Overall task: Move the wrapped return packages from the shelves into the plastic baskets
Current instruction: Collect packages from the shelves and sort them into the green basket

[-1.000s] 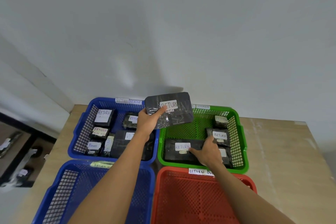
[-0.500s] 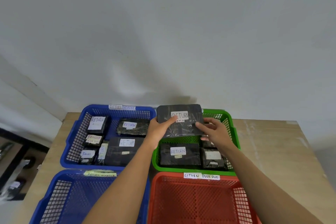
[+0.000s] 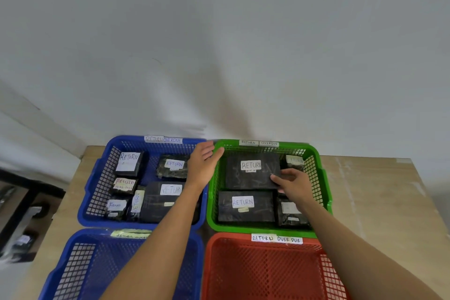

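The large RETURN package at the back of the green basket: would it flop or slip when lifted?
The large RETURN package probably stays stiff: its edges look straight and boxy. The glossy, wrinkled black wrap may be somewhat slippery. The right hand touches only one corner, which hints it is light, though that is uncertain.

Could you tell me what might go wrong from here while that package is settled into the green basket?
The large black wrapped package lies at the back of the green plastic basket, and the right hand touches its near corner; a careless nudge could push it onto the small wrapped package beside it. The open left hand at the rim might knock the basket.
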`<state>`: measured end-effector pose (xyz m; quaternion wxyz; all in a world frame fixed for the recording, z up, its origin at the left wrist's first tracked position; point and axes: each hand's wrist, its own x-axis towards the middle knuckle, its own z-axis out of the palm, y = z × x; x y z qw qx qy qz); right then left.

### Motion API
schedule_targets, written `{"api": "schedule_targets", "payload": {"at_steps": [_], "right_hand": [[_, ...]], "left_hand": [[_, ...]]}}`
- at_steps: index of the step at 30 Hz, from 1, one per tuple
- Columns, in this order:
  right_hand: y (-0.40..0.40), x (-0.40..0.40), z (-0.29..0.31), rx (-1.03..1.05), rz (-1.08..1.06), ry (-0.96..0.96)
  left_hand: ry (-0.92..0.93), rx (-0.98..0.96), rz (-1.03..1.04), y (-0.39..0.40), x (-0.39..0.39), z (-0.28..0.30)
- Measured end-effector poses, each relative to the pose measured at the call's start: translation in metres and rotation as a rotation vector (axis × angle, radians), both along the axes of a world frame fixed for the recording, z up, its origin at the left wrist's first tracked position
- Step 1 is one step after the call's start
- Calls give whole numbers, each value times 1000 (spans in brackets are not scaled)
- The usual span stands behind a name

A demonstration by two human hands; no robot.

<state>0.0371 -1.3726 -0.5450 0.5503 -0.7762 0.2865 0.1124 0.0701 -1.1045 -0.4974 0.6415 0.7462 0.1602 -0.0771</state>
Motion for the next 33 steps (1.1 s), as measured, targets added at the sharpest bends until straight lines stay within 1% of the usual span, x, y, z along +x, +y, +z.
{"api": "schedule_targets", "payload": {"at_steps": [5, 8, 9, 11, 14, 16, 18, 20, 24, 27, 33], "right_hand": [[23, 15, -10, -255, 146, 54], [26, 15, -7, -385, 236, 81], [26, 14, -6, -427, 255, 72], [28, 12, -6, -506, 273, 40], [31, 9, -9, -560, 332, 2], [33, 6, -13, -562, 337, 6], [36, 6, -13, -556, 328, 4], [36, 6, -14, -541, 324, 10], [36, -3, -15, -511, 321, 8], [37, -13, -16, -536, 313, -21], [41, -15, -15, -579, 370, -59]], "left_hand": [[-14, 32, -75, 5, -2, -4], [-42, 114, -146, -1, -4, -5], [-59, 181, -186, -5, -5, -6], [-112, 384, -292, -17, -8, -8], [-151, 637, -501, -36, -15, -17], [-84, 748, -638, -50, -21, -30], [7, 827, -717, -60, -24, -39], [44, 860, -733, -68, -25, -45], [39, 860, -694, -71, -24, -49], [44, 857, -684, -71, -23, -53], [81, 864, -708, -78, -24, -62]]}}
